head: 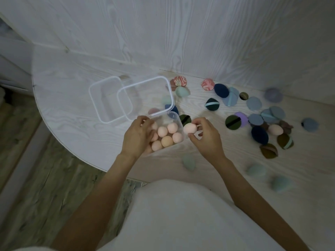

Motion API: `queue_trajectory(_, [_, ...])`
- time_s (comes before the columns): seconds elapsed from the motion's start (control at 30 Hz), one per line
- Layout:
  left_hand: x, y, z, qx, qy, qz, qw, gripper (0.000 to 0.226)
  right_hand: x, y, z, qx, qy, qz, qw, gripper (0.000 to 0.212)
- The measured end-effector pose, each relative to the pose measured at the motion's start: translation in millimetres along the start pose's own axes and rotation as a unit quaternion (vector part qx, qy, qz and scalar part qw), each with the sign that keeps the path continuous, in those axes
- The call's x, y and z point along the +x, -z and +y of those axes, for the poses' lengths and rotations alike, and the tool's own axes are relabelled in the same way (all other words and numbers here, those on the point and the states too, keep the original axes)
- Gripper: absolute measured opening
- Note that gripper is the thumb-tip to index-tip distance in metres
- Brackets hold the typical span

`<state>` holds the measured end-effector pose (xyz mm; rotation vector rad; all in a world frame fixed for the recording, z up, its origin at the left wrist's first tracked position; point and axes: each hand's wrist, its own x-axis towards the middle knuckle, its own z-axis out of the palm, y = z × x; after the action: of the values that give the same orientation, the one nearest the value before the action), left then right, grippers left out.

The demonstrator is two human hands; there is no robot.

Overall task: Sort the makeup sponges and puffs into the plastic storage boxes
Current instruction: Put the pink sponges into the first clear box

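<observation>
we start with the pale wood-grain surface, rounded at its left edge, which carries everything. on it two clear plastic storage boxes sit overlapped and look largely empty, their rims glossy and corners rounded; a few sponges show blurred through the nearer one's wall. in front of them is a smaller clear box already packed with peach egg-shaped sponges, standing close together.

our left hand curls round that box's left side and steadies it. our right hand pinches one more peach sponge between thumb and fingertips, just beside the box's right wall.

to do this step well, we judge the sponge should go in narrow end up like the rest, eased into the remaining gap rather than dropped, since the soft foam will squash and spring back. the left hand should keep the light box from sliding on the smooth surface.

to the right lie the scattered puffs: flat rounded pads, matte and velvety-looking, in grey-blue, navy, olive and purple, some with a ribbon band. two marbled pink ones lie near the wall. another peach sponge lies among them, and blurred mint-green sponges sit near the front edge.
</observation>
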<state>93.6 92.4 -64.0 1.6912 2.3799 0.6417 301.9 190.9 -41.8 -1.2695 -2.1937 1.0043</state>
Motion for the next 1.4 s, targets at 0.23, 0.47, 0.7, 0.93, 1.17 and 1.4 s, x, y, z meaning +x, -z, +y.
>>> queue_trajectory(0.23, [3.4,0.6,0.1,-0.034,0.01,-0.009,0.999,0.023,1.6,-3.2,-9.4,0.066,-0.004,-0.052,0.996,0.031])
queue_trajectory(0.47, [10.7,-0.6,4.0,0.067,0.063,-0.07,0.993,0.018,0.9,-5.1,-7.2,0.014,0.009,-0.064,0.998,0.031])
queue_trajectory(0.7, [15.2,-7.2,4.9,0.171,0.043,-0.193,0.965,0.026,2.6,-8.0,-8.3,-0.005,0.016,-0.058,0.998,0.033])
queue_trajectory(0.93, [-3.9,-0.2,-3.2,-0.001,0.009,-0.107,0.994,0.036,18.3,-14.0,-29.4,-0.01,0.098,0.0,0.995,0.031])
queue_trajectory(1.17, [-9.2,0.4,4.2,0.041,-0.015,-0.155,0.987,0.035,37.1,-36.3,-39.7,-0.052,0.184,-0.033,0.981,0.031])
queue_trajectory(1.4, [-12.4,3.0,-2.3,0.037,-0.054,-0.189,0.98,0.039,30.7,-54.6,-26.4,-0.184,0.25,-0.053,0.949,0.022])
